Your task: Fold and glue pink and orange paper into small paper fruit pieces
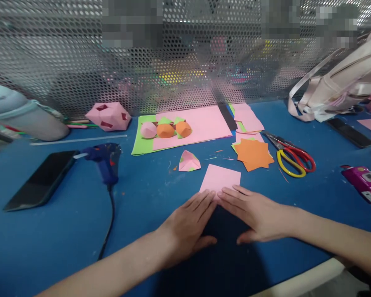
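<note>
A pink square of paper [221,176] lies flat on the blue tabletop, its near edge covered by my fingers. My left hand [190,225] presses its outstretched fingers on the paper's lower left. From the right, my right hand [256,212] lays its flat fingers on the lower right part, thumb held apart. Just beyond the square sits a small folded pink paper piece [189,161] with green patches. Orange paper squares [252,153] are fanned in a stack to the right, near scissors [292,159] with red and yellow handles.
A blue hot glue gun [106,161] and a phone [41,179] lie at left. Pink paper sheets [204,123] carry small folded pieces [166,130]. Behind stand a pink paper ball [109,116] and a perforated metal panel [185,82]. A purple device [363,181] is far right.
</note>
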A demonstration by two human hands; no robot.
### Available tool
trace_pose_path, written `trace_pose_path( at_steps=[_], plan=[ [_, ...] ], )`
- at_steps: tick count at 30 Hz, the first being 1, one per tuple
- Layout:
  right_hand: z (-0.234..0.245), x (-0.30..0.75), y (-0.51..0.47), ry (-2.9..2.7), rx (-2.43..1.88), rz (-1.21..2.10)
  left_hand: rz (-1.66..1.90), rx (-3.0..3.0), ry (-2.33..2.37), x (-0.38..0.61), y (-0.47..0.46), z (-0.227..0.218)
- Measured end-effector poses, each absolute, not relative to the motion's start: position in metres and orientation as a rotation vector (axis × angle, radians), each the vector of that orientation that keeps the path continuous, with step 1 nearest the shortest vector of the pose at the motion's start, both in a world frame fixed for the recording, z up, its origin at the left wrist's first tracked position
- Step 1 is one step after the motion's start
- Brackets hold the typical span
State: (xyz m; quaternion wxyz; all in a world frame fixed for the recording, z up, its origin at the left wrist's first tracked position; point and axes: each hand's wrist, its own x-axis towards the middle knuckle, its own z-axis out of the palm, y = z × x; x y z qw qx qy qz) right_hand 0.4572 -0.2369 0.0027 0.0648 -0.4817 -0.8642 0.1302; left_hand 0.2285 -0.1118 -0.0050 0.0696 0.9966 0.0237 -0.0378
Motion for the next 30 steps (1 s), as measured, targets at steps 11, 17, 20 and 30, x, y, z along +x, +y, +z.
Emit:
trace_pose_path(
  at_steps=[11, 17, 20, 30],
  plan=[
    [-0.017, 0.425, -0.262, -2.523, -1.601, 0.01, 0.175, 2.983, 0.062, 0.224, -0.129, -0.01],
    [-0.011, 0.419, -0.266, -2.416, -1.761, -0.027, 0.147, 3.032, 0.054, 0.229, -0.128, -0.007],
    [-0.001, 0.42, -0.247, -2.276, -1.946, -0.041, 0.065, 3.057, 0.063, 0.243, -0.115, 0.0],
    [-0.028, 0.442, -0.203, -2.207, -2.028, -0.225, 0.318, 3.039, 0.154, 0.283, -0.071, -0.016]
  ],
)
